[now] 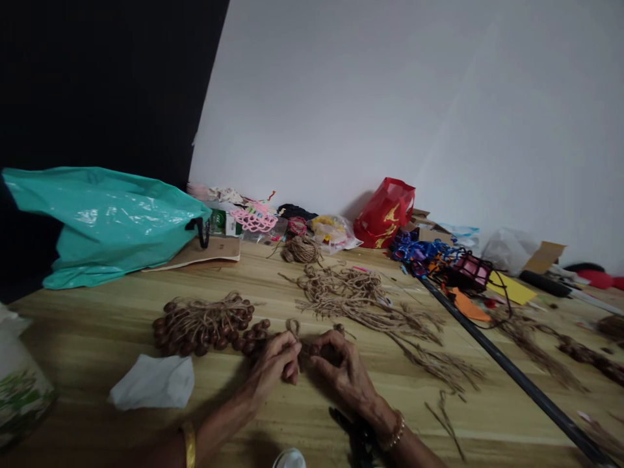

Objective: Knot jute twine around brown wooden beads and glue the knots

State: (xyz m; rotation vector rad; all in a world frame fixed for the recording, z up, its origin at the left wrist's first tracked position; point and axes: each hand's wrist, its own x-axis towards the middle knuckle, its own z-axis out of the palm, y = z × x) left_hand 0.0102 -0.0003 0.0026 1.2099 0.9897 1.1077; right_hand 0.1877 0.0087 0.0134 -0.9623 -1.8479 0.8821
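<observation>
Left hand (275,357) and right hand (344,367), 1 looped twine (305,350)
Both pinch it toward the front edge of the bench (258,276); brown beads (199,335) lie beside the left hand, loose cords (351,296) nearer the back edge.

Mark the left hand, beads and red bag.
Left hand (273,357), head view: back of the hand.
Beads (201,349), head view: a bead on the near edge.
Red bag (381,220), head view: front panel.

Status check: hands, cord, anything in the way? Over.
Left hand pinching looped brown cord. Right hand close beside, grip unclear. Beaded bunch near left hand; dark object near right hand, unidentified.
</observation>
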